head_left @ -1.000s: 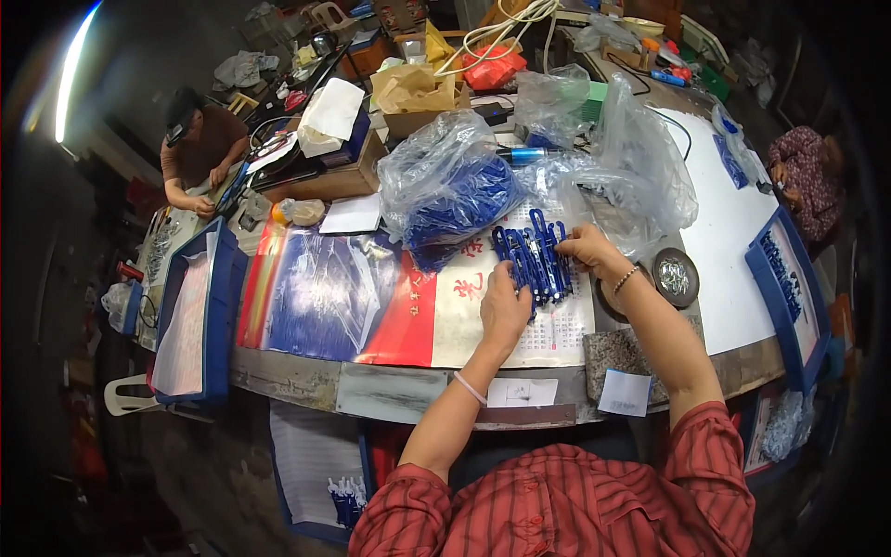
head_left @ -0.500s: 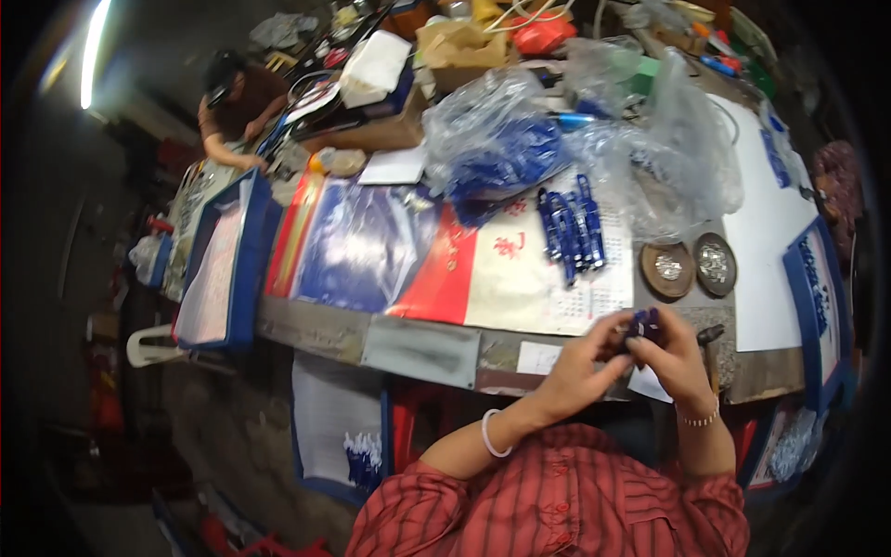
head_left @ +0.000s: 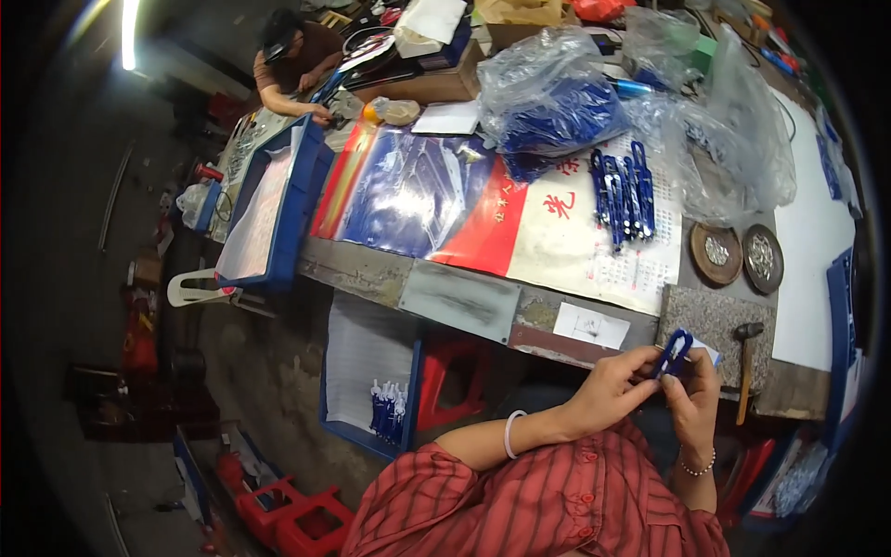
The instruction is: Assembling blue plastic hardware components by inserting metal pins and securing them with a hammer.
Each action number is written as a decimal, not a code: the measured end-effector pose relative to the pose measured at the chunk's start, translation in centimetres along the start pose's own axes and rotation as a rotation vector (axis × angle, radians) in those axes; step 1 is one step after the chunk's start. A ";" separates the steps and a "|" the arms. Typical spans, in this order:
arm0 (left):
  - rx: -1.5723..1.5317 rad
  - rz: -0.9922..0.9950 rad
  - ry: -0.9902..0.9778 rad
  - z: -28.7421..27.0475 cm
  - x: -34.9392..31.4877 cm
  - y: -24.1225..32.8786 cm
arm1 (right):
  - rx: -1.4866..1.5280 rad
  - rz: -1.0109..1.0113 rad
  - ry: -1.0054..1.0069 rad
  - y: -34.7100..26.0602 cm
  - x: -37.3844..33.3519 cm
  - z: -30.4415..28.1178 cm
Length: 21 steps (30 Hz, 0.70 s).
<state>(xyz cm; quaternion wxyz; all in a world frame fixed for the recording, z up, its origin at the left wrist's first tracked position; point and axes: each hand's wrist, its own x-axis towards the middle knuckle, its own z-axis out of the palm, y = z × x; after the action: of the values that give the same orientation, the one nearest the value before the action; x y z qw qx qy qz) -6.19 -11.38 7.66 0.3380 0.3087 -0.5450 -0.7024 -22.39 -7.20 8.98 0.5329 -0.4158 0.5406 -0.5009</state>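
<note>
My left hand (head_left: 617,382) and my right hand (head_left: 692,397) hold a small glossy dark-blue part (head_left: 675,353) between their fingertips, just off the table's front edge. The part is long and rounded with a pale gap along its middle; its exact kind is unclear. Beyond my hands lies a speckled stone slab (head_left: 696,311), with a hammer (head_left: 745,357) resting at its right side. Two round brown dishes, a left one (head_left: 698,255) and a right one (head_left: 770,278), contain small silvery pieces. Several slim blue parts (head_left: 624,200) lie bundled on a printed poster.
A clear plastic bag of blue parts (head_left: 566,111) sits behind the poster (head_left: 469,209). Blue trays stand at the table's left (head_left: 311,176) and below its edge (head_left: 342,436). Red stools (head_left: 455,371) are under the table. A person (head_left: 302,65) works at the far left.
My view has swung, shifting the table up and to the right in the picture. The blue part, earlier mostly covered by my fingers, is now tilted up and shows its long shape.
</note>
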 end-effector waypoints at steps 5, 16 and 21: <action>-0.203 -0.146 0.029 0.5 -0.1 -0.6 | -0.101 0.043 -0.055 1.4 -1.9 -0.4; -0.211 -0.459 -0.075 2.4 -0.4 -2.8 | -0.072 0.145 -0.057 3.3 -4.9 -3.5; -0.199 -0.479 -0.115 3.7 0.2 -3.5 | 0.053 0.220 -0.043 3.8 -5.8 -4.7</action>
<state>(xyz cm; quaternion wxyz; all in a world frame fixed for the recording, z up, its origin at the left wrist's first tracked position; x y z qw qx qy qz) -9.78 -8.82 5.00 0.1596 0.3538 -0.4029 -0.8289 -26.21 -0.47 5.85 0.6069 -0.3503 0.5582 -0.4443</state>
